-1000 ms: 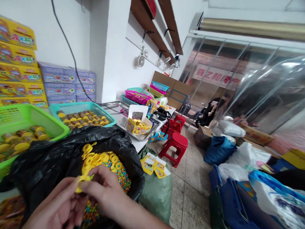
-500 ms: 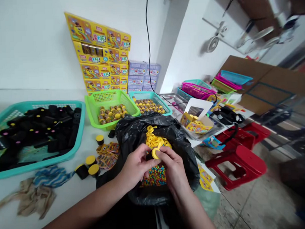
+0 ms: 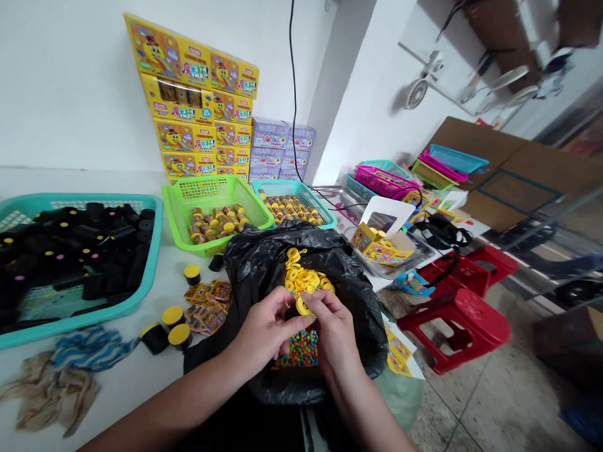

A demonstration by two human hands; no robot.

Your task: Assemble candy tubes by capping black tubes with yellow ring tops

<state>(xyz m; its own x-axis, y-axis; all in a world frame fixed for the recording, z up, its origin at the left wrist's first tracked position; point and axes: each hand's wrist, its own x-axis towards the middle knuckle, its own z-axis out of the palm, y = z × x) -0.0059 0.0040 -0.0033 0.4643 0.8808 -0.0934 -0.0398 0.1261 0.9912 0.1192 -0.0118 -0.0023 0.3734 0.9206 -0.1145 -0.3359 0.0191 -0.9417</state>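
Note:
My left hand (image 3: 266, 325) is closed around a small black cup, mostly hidden by the fingers. With thumb and fingers my right hand (image 3: 335, 325) grips a round yellow lid (image 3: 302, 307) at the cup's mouth. Whether the lid is seated cannot be told. Both hands are over a container lined with a black plastic bag (image 3: 366, 303). Inside it lie loose yellow lids (image 3: 303, 278) and many small coloured beads (image 3: 302, 350). Several black cups with yellow lids (image 3: 173, 316) stand on the table to the left, beside a pile of printed yellow packets (image 3: 209, 308).
A teal basket (image 3: 157, 257) of black cups is at left. Green (image 3: 251, 211) and blue (image 3: 331, 215) baskets hold small yellow-capped jars. Yellow boxes (image 3: 184, 134) are stacked by the wall. Cloths (image 3: 93, 347) lie front left; a red stool (image 3: 463, 319) stands right.
The view has turned slightly right, so the surroundings sit further left. Both hands stay together over the bag, and the yellow lid has tilted a little between the fingers.

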